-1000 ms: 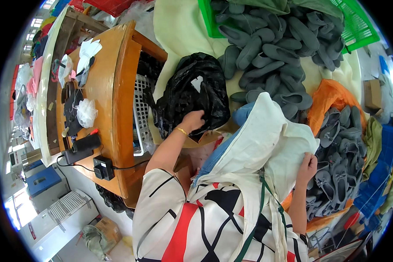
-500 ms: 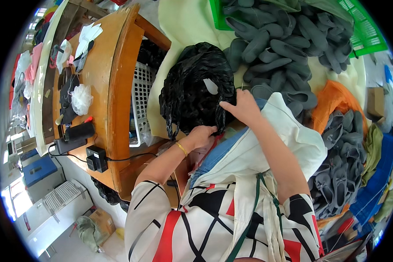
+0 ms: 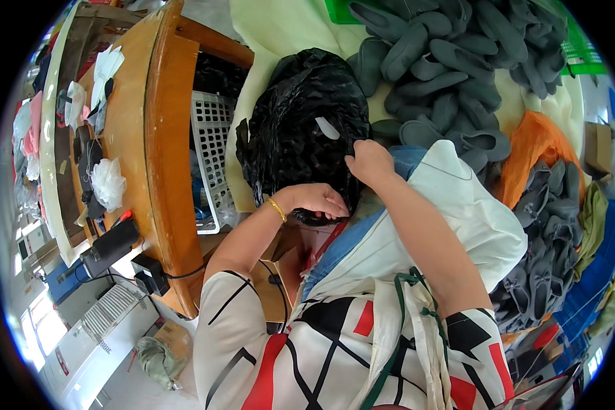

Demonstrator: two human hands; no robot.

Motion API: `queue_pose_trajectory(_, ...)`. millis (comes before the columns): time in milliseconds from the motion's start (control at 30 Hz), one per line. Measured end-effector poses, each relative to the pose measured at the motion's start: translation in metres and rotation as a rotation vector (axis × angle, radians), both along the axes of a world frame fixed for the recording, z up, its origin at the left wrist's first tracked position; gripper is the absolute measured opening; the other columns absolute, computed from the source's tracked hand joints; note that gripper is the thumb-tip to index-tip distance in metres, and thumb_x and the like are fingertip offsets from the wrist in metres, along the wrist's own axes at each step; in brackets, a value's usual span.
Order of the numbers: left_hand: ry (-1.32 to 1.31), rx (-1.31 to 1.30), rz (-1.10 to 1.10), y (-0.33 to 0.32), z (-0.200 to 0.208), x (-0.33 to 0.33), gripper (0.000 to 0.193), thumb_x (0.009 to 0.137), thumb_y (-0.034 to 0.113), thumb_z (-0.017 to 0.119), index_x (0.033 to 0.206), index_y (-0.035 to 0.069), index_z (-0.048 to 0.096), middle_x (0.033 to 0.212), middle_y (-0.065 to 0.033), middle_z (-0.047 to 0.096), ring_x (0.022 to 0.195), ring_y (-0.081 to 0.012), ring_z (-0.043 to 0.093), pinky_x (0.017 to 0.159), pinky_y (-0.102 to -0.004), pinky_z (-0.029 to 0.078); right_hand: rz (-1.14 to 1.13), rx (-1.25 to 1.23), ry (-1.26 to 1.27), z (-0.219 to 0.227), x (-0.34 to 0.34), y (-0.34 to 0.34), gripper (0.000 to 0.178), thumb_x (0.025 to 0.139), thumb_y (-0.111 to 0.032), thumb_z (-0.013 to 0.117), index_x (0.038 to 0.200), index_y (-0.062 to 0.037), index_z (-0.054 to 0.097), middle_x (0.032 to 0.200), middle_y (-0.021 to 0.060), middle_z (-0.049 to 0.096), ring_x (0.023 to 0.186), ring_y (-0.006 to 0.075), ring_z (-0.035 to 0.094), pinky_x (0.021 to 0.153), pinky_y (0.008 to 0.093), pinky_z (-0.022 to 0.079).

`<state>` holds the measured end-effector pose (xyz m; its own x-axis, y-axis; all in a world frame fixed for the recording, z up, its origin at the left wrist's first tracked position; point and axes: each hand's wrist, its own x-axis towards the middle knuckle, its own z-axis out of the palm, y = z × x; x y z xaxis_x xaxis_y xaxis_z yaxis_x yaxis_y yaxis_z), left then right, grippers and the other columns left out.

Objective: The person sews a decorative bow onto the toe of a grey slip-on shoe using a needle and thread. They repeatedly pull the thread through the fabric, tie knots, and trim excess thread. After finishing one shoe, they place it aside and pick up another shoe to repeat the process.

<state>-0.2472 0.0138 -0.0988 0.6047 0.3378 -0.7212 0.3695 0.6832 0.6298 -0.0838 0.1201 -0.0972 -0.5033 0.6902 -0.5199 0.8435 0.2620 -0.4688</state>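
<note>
A black plastic bag (image 3: 270,102) stands in front of me with its mouth facing up. Dark contents, hard to make out, fill it, and a small white piece (image 3: 326,128) shows among them. My right hand (image 3: 370,162) is closed on the bag's right rim. At the near rim, my left hand (image 3: 316,199), with a gold bracelet on its wrist, has its fingers curled down on the plastic. White cloth (image 3: 451,212) and blue denim (image 3: 345,247) lie across my lap, just below the bag.
Grey shoes (image 3: 451,75) lie heaped at the far right, by a green crate (image 3: 584,58). More grey shoes (image 3: 536,239) fill an orange bag (image 3: 529,154) at the right. A wooden table (image 3: 133,137) stands left, a white perforated basket (image 3: 212,147) beside it.
The bag's mouth is spread wider and rounder. My left hand has turned over at the near rim, and my right hand has closed tighter on the right rim. The whole view has shifted slightly.
</note>
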Motion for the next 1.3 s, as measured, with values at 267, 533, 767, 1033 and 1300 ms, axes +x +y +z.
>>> queue_pose_trajectory(267,0.64,0.374,0.68,0.01,-0.098,-0.067,0.028,0.083,0.023,0.068,0.099,0.0,0.069,0.094,-0.0144,0.071,0.08,-0.0234,0.069,0.068,-0.0359,0.055,-0.206,-0.363,0.682,0.048,-0.016,0.001,0.022,0.087,-0.021,0.068,0.088,-0.0002,0.063,0.078,0.0087,0.064,0.073,0.0213,0.061,0.068,0.0361,0.049)
queue_pose_trajectory(533,1.042,0.902,-0.014,0.091,-0.105,-0.046,0.035,0.081,0.026,0.069,0.105,0.0,0.068,0.106,-0.023,0.068,0.095,-0.0367,0.067,0.081,-0.0424,0.054,-0.342,-1.107,0.994,0.076,0.001,0.011,0.015,0.095,-0.011,0.067,0.086,-0.0079,0.056,0.079,-0.0098,0.051,0.074,0.0001,0.045,0.064,0.0187,0.04)
queue_pose_trajectory(767,1.043,0.861,-0.213,0.141,-0.156,-0.026,0.035,0.082,0.026,0.069,0.106,0.0,0.068,0.106,-0.0234,0.069,0.096,-0.0377,0.067,0.083,-0.0426,0.054,-0.272,-1.119,0.867,0.074,0.003,0.013,0.018,0.095,-0.014,0.067,0.084,-0.005,0.055,0.076,-0.0077,0.049,0.072,0.0015,0.043,0.063,0.0206,0.041)
queue_pose_trajectory(1033,1.034,0.836,-0.191,0.142,-0.17,-0.034,0.035,0.084,0.027,0.068,0.106,0.0,0.069,0.105,-0.0239,0.069,0.098,-0.0389,0.067,0.086,-0.0427,0.053,-0.312,-1.015,0.921,0.076,0.004,0.027,0.017,0.094,-0.014,0.068,0.086,-0.0047,0.056,0.077,-0.0077,0.049,0.071,0.0013,0.042,0.061,0.0201,0.039)
queue_pose_trajectory(1300,1.021,0.934,0.176,0.094,-0.114,-0.051,0.035,0.085,0.027,0.068,0.107,0.001,0.069,0.104,-0.0243,0.069,0.1,-0.0401,0.066,0.088,-0.0429,0.052,-0.539,-1.05,0.976,0.072,0.01,0.035,0.008,0.095,-0.014,0.067,0.092,-0.0067,0.064,0.081,-0.0075,0.059,0.072,0.0004,0.053,0.064,0.0195,0.046)
